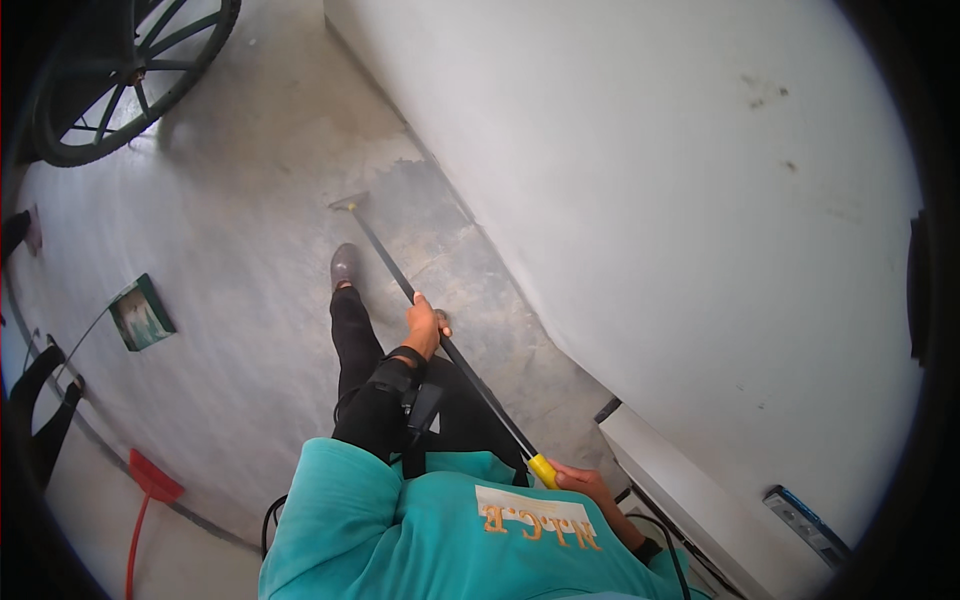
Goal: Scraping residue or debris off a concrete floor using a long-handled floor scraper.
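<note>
The person's left hand (424, 326) is wrapped around the middle of a long, thin black-handled floor scraper (440, 342), fingers curled shut about the shaft, with a black strap and a small dark device on the wrist just behind it; the right hand (585, 485) is closed on the upper end of the same shaft, right beside its yellow grip (543, 470), close against the person's teal shirt (440, 535) with pale lettering on the chest; the shaft runs on a slant from that hand away and to the left, and its flat, wedge-shaped head (349, 203) lies on the grey concrete floor (250, 260), near the foot of the white wall (650, 180); the floor around the head and along the wall is darker and patchy than the rest; a dark shoe (345, 265) on a black-trousered leg stands just beside the shaft, a little short of the head; well apart on the left lie a green, flat rectangular box (141, 312) and, lower down, a red broom with a red handle (148, 500); a large dark spoked wheel (130, 70) stands in the upper left corner; a white ledge or sill (680, 480) runs along the wall on the right, below the right hand.
</note>
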The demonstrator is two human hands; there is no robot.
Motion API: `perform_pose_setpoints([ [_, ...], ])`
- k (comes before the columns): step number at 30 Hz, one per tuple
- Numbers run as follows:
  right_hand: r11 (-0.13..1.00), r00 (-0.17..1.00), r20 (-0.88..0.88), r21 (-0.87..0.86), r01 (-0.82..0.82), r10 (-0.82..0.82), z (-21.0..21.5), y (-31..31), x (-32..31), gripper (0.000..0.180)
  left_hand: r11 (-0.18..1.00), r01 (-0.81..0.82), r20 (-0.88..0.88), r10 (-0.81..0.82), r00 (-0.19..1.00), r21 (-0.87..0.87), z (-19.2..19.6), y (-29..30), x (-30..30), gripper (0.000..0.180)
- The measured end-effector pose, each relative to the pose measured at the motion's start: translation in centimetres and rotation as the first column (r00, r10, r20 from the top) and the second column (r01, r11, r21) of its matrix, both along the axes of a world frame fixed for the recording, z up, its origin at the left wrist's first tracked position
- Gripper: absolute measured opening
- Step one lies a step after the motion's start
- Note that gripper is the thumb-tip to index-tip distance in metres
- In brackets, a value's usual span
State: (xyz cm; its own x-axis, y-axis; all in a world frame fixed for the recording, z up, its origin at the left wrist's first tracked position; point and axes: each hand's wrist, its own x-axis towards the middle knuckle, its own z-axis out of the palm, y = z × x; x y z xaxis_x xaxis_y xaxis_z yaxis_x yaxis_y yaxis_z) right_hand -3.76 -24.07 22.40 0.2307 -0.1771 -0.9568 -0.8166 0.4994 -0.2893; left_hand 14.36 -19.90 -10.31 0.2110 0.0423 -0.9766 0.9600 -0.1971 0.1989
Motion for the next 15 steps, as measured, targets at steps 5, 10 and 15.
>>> perform_pose_setpoints([
  [5, 0.933, 0.935, -0.217, 0.166, 0.32, -0.282, -1.3, 1.4, 7.6, 0.042, 0.973, -0.027, -0.032, 0.02, 0.999, -0.23, -0.8, -1.3, 9.2, 0.043],
  [10, 0.997, 0.994, -0.083, 0.038, 0.071, -0.068, 0.7, 2.0, 5.7, 0.038, 0.994, 0.005, -0.167, -0.024, 0.986, -0.112, -0.8, 0.7, 6.3, 0.048],
  [15, 0.96, 0.96, -0.134, 0.103, 0.259, -0.244, 0.4, 1.3, 10.9, 0.039, 0.948, 0.247, 0.053, -0.241, 0.969, -0.199, 1.0, 0.5, 9.3, 0.05],
])
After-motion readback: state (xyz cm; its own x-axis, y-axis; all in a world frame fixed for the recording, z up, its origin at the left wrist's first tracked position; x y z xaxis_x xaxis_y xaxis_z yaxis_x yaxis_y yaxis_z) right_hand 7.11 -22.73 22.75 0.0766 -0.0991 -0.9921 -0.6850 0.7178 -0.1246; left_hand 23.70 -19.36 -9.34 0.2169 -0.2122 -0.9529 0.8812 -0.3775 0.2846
